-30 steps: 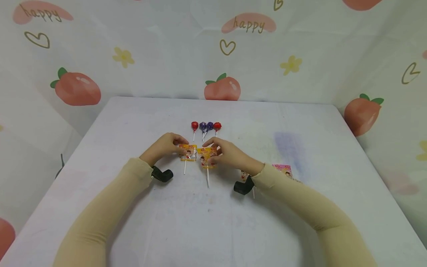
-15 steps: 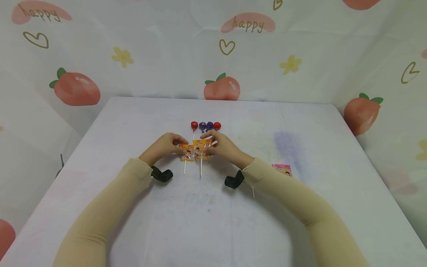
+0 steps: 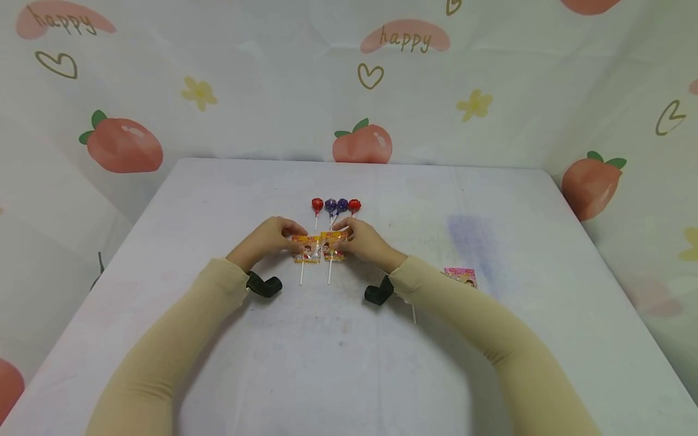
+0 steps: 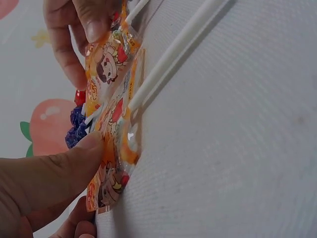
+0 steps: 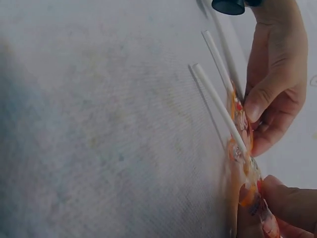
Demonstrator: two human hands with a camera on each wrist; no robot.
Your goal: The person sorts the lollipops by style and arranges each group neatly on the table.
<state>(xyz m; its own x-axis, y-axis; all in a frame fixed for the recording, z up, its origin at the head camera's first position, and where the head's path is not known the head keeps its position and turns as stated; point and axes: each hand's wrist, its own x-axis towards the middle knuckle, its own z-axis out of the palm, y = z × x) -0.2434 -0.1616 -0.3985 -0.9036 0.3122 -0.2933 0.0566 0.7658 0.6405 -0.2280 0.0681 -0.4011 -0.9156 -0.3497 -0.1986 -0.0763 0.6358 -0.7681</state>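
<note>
This looks like a screened tabletop booth: a white table (image 3: 327,375) with peach-printed cloth (image 3: 272,121) on 3 sides.

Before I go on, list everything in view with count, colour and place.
Table: 1, white, under the lollipops
Backdrop: 1, white with peach, heart and flower prints, behind table
Flat lollipops: 2, orange-wrapped, side by side near mid-table
Red lollipops: 2, red, ends of the row beyond
Purple lollipops: 2, purple, between the red ones
Pink wrapper: 1, pink, right side, partly hidden
Stick: 1, white, left of the wrapper, top hidden
Cord: 1, dark, table's left edge
Wrist cameras: 2, black, at the wrists
Sleeves: 2, beige, on the arms
Left hand: 1, bare, pinching left flat lollipop
Right hand: 1, bare, pinching right one
</note>
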